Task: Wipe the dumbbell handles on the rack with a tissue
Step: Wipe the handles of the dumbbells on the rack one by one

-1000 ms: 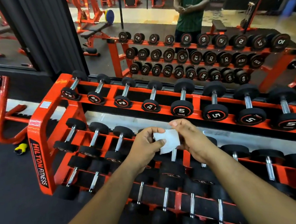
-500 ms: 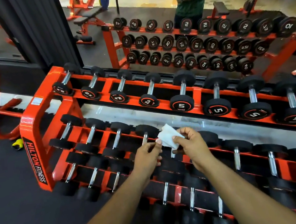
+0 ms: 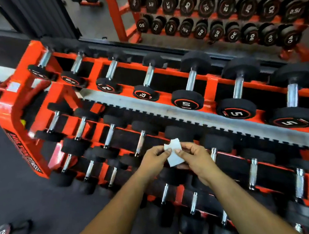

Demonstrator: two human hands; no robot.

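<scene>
Two hands, left hand and right hand, each grip the tissue; I think fold it thick, then rub a handle.

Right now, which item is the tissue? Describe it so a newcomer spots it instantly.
Start at the orange dumbbell rack and drop to its middle tier. Above it, the left hand and right hand pinch the tissue between them: the only small white crumpled sheet among black weights.

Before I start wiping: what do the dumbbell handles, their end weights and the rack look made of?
Handles: bright, shiny silver, likely chromed steel. End weights: matte black, probably rubber coated. Rack: glossy orange-red paint, seemingly over metal. Tissue, pinched by both hands: thin white paper.
</scene>
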